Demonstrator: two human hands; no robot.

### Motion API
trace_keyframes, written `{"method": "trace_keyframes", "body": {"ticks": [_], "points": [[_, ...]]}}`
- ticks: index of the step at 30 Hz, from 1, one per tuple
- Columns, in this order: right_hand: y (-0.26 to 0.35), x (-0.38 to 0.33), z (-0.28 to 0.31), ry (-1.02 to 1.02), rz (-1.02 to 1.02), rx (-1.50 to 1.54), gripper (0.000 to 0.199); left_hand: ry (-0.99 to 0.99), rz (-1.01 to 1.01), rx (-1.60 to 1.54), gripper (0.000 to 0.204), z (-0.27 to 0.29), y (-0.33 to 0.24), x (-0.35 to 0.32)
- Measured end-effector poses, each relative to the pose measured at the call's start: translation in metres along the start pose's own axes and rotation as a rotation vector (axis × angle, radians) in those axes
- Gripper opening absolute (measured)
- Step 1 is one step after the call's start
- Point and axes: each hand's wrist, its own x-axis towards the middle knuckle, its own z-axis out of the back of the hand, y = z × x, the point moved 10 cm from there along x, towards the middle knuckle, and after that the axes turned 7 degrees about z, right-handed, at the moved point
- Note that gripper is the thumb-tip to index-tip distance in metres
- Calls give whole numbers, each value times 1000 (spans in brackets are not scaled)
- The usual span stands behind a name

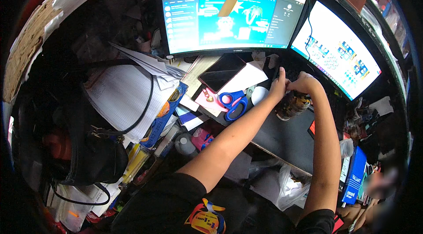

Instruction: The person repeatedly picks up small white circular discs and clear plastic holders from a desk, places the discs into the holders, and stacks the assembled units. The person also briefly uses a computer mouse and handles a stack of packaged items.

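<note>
Both hands meet at the far side of the desk, below the gap between two monitors. My left hand [278, 86] has its thumb raised, and its other fingers turn inward, partly hidden. My right hand [307, 84] is bent at the wrist, its curled fingers close to the left hand. What they grip between them is dark and I cannot make it out. Just nearer than the hands, between my forearms, a clear rounded jar [293, 105] with dark and yellow patches stands on the dark desktop [284, 139]. Whether the right fingers touch it is unclear.
Left of my forearm are blue-handled scissors [235, 104], a dark phone [222, 73] and a round white object [260, 96]. A lit monitor [235, 18] and a second monitor [337, 51] stand behind. A blue record book [355, 176] sits at right, a black bag [99, 154] at left.
</note>
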Motion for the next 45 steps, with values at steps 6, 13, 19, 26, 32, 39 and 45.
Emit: {"method": "trace_keyframes", "body": {"ticks": [6,13,19,26,32,39,45], "points": [[4,-2,0,21,12,21,67,-63,-155,-37,97,-5,-11,-13],[2,5,-6,75,6,8,72,-174,-228,218,91,4,-33,-17],[8,12,-12,130,37,-76,65,-245,-288,320,92,4,-51,-32],[14,15,-32,335,62,-126,75,-277,-265,408,35,24,-52,-46],[17,15,-49,553,8,-256,58,95,-66,313,55,11,-34,-83],[17,33,-58,586,80,-324,62,239,-58,761,62,5,-49,-94],[14,46,-61,542,47,-368,57,242,-237,801,55,2,-55,-89]]}}
